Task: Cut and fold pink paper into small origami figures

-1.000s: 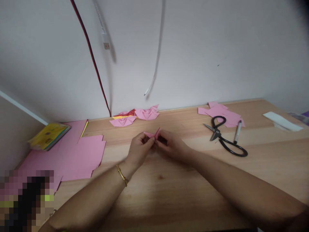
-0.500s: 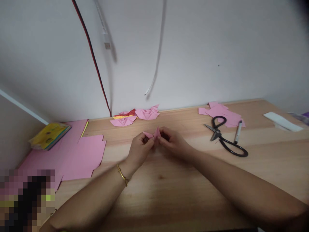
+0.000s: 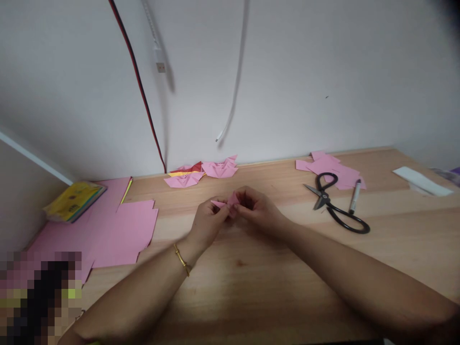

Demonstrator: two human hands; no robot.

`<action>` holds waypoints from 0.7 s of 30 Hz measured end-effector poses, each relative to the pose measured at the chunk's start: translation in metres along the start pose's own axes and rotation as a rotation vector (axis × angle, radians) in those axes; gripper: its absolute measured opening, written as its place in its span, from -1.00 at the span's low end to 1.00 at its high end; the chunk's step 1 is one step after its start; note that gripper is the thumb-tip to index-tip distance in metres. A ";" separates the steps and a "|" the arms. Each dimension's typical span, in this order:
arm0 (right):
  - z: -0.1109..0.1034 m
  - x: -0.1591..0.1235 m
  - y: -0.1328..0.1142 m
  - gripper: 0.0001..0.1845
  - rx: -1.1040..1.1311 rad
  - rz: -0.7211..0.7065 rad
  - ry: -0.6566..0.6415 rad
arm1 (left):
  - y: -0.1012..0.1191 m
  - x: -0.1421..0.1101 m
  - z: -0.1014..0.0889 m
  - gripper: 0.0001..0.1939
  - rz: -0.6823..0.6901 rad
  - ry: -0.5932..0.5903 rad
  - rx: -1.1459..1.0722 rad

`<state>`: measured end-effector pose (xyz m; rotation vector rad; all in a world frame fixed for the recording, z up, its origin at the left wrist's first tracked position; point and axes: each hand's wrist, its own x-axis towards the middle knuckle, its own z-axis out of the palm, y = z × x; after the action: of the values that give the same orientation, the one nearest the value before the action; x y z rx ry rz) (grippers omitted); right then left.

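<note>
Both hands pinch one small folded piece of pink paper above the middle of the wooden table. My left hand is closed on its left side, thumb on top, with a pointed flap sticking out between the fingers. My right hand is closed on the right side, thumb and forefinger at an upright flap. The lower part of the paper is hidden by the fingers. Beyond the hands, near the wall, lie two folded pink paper shapes, the left one beside a red and yellow piece.
Black-handled scissors lie at right with a marker and pink paper pieces. A white strip is farther right. Pink sheets, a yellow packet and a yellow pencil sit left. Cables hang along the wall.
My right fingers have shifted slightly up on the paper. Its right flap, first a narrow slanted point, stood up and now looks shorter and pressed down between the fingers. My left hand has barely moved.
</note>
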<state>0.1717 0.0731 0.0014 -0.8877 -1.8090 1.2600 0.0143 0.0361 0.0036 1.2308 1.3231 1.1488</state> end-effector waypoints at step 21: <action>-0.002 -0.001 0.001 -0.91 0.016 -0.123 -0.049 | -0.006 0.004 -0.001 -0.84 -0.024 -0.028 -0.209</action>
<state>0.1736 0.0736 0.0006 -0.7310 -1.8598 1.2251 0.0126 0.0394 -0.0021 1.0726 1.1620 1.2157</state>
